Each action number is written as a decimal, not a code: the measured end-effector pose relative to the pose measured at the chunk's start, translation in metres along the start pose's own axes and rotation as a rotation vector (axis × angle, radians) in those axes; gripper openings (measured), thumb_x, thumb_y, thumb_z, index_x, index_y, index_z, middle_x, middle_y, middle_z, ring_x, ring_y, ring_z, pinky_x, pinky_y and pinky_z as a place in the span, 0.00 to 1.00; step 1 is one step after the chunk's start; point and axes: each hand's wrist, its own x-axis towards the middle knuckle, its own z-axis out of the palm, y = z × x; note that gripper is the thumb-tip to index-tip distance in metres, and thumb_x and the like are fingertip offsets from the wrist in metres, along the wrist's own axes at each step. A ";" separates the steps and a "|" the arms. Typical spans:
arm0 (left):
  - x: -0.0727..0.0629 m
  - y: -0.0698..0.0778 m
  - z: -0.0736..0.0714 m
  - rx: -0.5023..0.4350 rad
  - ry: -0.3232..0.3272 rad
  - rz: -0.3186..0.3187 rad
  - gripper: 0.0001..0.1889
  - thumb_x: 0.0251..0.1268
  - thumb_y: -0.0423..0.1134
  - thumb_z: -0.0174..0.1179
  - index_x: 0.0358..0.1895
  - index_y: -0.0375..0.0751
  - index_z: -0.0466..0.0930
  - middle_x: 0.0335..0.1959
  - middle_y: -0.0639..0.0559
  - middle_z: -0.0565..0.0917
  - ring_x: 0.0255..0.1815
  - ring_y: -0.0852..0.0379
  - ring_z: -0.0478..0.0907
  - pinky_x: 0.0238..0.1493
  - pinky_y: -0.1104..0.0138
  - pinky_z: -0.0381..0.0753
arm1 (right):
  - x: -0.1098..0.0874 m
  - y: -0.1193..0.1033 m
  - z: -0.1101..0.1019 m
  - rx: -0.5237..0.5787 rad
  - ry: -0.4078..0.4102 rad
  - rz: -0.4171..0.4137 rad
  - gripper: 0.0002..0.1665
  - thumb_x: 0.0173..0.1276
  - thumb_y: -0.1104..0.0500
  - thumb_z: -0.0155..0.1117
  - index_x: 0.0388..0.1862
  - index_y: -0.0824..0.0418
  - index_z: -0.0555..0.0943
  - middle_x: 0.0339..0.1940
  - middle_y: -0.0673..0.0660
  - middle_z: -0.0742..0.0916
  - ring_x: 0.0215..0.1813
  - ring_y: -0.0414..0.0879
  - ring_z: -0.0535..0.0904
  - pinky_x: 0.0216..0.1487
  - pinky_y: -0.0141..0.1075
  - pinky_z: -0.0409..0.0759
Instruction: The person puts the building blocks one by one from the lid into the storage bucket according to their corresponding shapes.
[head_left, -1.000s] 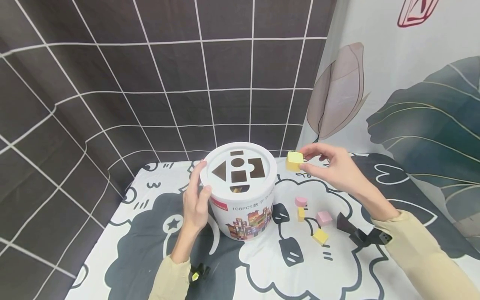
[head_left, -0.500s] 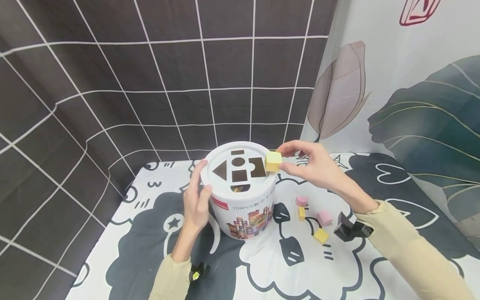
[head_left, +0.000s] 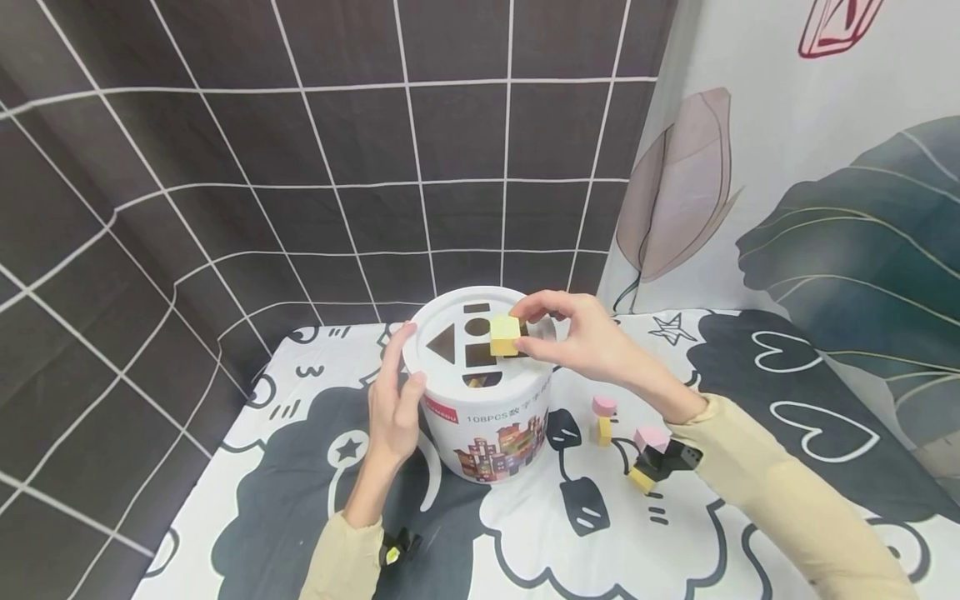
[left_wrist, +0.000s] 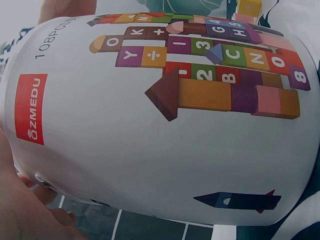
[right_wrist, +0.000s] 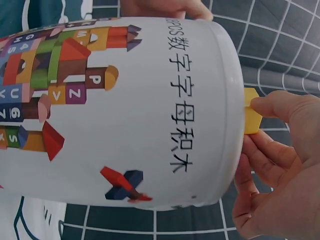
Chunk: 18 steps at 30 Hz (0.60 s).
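Note:
My right hand (head_left: 588,342) pinches a yellow cube block (head_left: 505,335) between thumb and fingers, over the lid (head_left: 420,337) of a white bucket (head_left: 442,437). Dark shaped holes are cut in the lid: a triangle, a circle, a square and others. The block hides part of the square hole and the hole to its right. In the right wrist view the yellow block (right_wrist: 252,111) shows just beyond the bucket's rim. Against the bucket's left side my left hand (head_left: 393,417) holds the rim, thumb in front and fingers farther round.
Right of the bucket, small blocks lie on the patterned cloth: a pink round one (head_left: 603,406), a yellow one (head_left: 604,431), a pink one (head_left: 652,438) and a yellow one (head_left: 641,480) partly behind the right wrist camera (head_left: 675,458). A dark grid curtain (head_left: 337,167) hangs behind.
My right hand has carried the yellow block leftward, from beside the bucket to over the middle of the lid. The left hand and the bucket have stayed in place.

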 end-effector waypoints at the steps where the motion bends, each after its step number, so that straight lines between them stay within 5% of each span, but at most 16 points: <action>1: 0.000 0.000 0.000 0.000 0.000 -0.001 0.32 0.62 0.42 0.46 0.72 0.38 0.68 0.71 0.46 0.72 0.74 0.51 0.63 0.72 0.52 0.58 | 0.001 0.000 0.002 -0.003 -0.005 -0.008 0.17 0.57 0.65 0.76 0.47 0.60 0.85 0.40 0.49 0.88 0.46 0.49 0.81 0.48 0.47 0.72; 9: 0.001 0.001 0.000 0.007 0.000 -0.001 0.32 0.62 0.42 0.46 0.72 0.38 0.68 0.71 0.46 0.72 0.74 0.51 0.63 0.72 0.51 0.58 | 0.012 -0.003 0.012 -0.056 -0.036 -0.081 0.16 0.58 0.63 0.76 0.46 0.61 0.86 0.38 0.51 0.88 0.43 0.50 0.80 0.47 0.49 0.72; 18: 0.000 0.000 0.000 -0.002 -0.004 -0.001 0.32 0.63 0.43 0.46 0.72 0.38 0.67 0.71 0.45 0.71 0.74 0.50 0.63 0.72 0.50 0.58 | 0.015 -0.006 0.018 -0.127 -0.096 -0.038 0.17 0.57 0.62 0.77 0.47 0.60 0.87 0.41 0.50 0.88 0.43 0.52 0.77 0.46 0.45 0.71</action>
